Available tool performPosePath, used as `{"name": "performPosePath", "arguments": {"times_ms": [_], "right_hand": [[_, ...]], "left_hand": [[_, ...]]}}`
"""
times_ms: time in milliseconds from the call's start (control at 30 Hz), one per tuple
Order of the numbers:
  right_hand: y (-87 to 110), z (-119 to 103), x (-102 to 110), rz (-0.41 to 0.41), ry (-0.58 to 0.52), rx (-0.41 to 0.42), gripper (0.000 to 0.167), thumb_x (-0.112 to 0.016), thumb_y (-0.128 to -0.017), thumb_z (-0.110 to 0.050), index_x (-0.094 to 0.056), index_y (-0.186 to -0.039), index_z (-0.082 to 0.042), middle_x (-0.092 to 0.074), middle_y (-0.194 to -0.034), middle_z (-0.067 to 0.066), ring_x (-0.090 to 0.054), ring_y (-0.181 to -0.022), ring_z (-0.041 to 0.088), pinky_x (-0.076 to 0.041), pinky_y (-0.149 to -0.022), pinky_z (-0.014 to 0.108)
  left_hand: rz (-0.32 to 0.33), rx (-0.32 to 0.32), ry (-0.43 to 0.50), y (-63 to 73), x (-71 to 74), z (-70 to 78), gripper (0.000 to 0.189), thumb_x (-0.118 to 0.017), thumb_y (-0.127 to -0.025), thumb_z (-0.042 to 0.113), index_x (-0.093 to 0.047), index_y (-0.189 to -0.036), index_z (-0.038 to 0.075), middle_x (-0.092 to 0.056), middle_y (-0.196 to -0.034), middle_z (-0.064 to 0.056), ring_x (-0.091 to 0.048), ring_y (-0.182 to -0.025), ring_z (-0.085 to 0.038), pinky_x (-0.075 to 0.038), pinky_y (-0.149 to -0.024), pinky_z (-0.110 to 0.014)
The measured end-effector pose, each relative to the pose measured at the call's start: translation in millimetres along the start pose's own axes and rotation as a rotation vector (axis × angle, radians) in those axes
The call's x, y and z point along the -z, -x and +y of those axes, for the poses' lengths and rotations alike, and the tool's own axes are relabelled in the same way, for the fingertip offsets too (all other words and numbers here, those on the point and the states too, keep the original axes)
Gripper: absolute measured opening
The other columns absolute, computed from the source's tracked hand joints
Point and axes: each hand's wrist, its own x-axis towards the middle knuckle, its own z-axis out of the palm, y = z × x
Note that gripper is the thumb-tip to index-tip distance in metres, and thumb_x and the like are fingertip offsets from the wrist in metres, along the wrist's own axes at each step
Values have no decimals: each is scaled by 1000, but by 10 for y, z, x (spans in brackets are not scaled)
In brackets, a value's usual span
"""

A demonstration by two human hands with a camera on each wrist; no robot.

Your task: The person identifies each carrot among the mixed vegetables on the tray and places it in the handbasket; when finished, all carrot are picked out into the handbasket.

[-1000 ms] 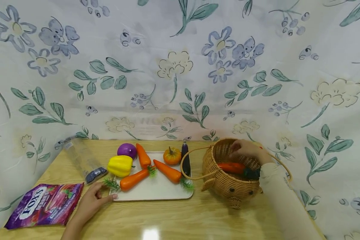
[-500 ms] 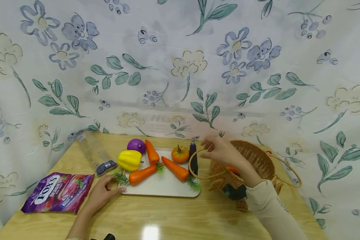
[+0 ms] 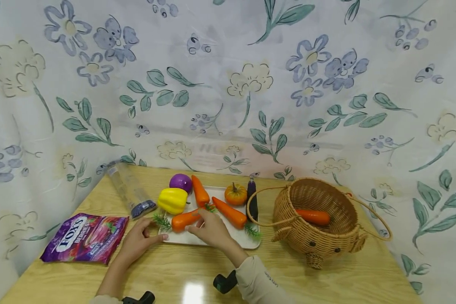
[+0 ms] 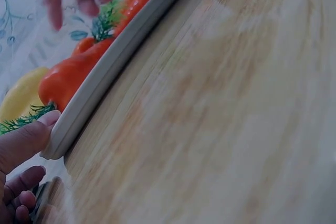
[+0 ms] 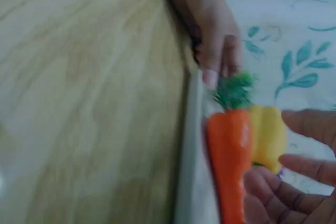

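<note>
Toward the near left corner of the tray (image 3: 248,241), one carrot (image 3: 180,222) lies along the near edge, leaves pointing left. Right hand (image 3: 213,230) over it, fingers and thumb spread apart, nothing gripped; whether a fingertip touches the carrot, cannot tell. Left hand (image 3: 136,242) at that same corner: thumb laid on the rim, other fingers loosely bent below it, clamped on nothing. Reads as steadying.

Step in hand, my judgement: a reach for this carrot, grasp not yet made. Next move calls for bringing fingers and thumb down either side of the thick body, then closing; the leaves look poor purchase. Pepper (image 3: 172,200) lies close behind, so a wide sweep could nudge it.

Outward: purple ball (image 3: 180,182) behind the pepper, by the far left corner, second carrot (image 3: 199,192) beside it. Pumpkin (image 3: 236,194) near the far edge, third carrot (image 3: 229,212) in front, eggplant (image 3: 253,207) along the right edge. Basket (image 3: 301,239) on the bench (image 3: 167,278) right of the tray, red-orange piece (image 3: 314,217) inside. Candy bag (image 3: 89,240) and clear packet (image 3: 127,185) toward the bench's left edge.
</note>
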Motion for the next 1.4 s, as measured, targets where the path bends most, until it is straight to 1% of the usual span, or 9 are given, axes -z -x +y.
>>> {"name": "performPosePath", "arguments": {"times_ms": [133, 267, 333, 433, 567, 800, 933, 1100, 1400], "right_hand": [[-95, -56, -267, -13, 39, 65, 43, -73, -90, -32, -66, -127, -12, -58, -72, -6, -47, -58, 3, -38, -53, 21], [-161, -92, -392, 16, 137, 72, 40, -72, -90, -36, -67, -125, -17, -54, -68, -8, -45, -57, 4, -36, -54, 22], [-178, -107, -423, 33, 184, 69, 40, -72, -90, -38, -67, -125, -18, -58, -74, -7, -50, -61, 5, -38, -57, 22], [-185, -125, -439, 60, 241, 71, 40, -71, -91, -40, -67, -125, -19, -69, -91, -4, -62, -78, 11, -45, -65, 25], [-174, -116, -441, 76, 285, 69, 42, -71, -90, -43, -66, -125, -21, -71, -110, -1, -67, -98, 19, -50, -72, 30], [-155, -104, -449, 47, 287, 36, 46, -68, -91, -48, -62, -131, -25, -68, -118, 2, -65, -107, 22, -51, -79, 35], [-171, -93, -464, 23, 263, 8, 48, -68, -91, -48, -60, -133, -26, -67, -119, 5, -64, -104, 24, -50, -81, 38], [-169, -68, -481, 6, 224, -27, 52, -70, -89, -48, -58, -134, -26, -66, -117, 5, -62, -101, 24, -48, -79, 37], [-124, 36, -415, -75, 147, -46, 64, -69, -86, -55, -52, -141, -29, -61, -131, 10, -59, -116, 30, -48, -90, 47]], "left_hand": [[16, -13, 0, 4, -8, -13, 47, -83, -80, 34, -65, -114, 7, -45, -88, -5, -40, -71, -13, -34, -62, -26], [20, -29, 14, 1, -24, -22, 45, -83, -80, 34, -65, -113, 10, -46, -89, -5, -40, -71, -12, -34, -62, -26], [18, -25, 17, 9, -20, -25, 45, -83, -80, 35, -65, -114, 11, -46, -90, -5, -40, -71, -12, -34, -61, -26], [13, -13, 10, 17, -11, -21, 45, -82, -80, 37, -65, -113, 12, -46, -90, -4, -40, -70, -12, -33, -61, -27], [4, 1, -3, 11, -8, 1, 44, -82, -80, 39, -64, -110, 12, -45, -88, -4, -39, -70, -13, -32, -60, -27], [9, 17, 1, 7, -2, 5, 45, -83, -79, 38, -64, -111, 11, -43, -86, -5, -39, -70, -14, -32, -61, -27], [11, 22, 5, 6, -3, 3, 45, -83, -79, 38, -64, -111, 12, -42, -85, -5, -39, -70, -14, -32, -61, -27], [6, 18, 11, 11, -4, 6, 52, -83, -80, 38, -65, -121, 12, -43, -87, -5, -39, -71, -13, -31, -61, -27], [28, 7, 21, 17, 1, 3, 54, -83, -80, 29, -64, -125, 6, -49, -95, -6, -40, -75, -13, -33, -64, -26]]}}
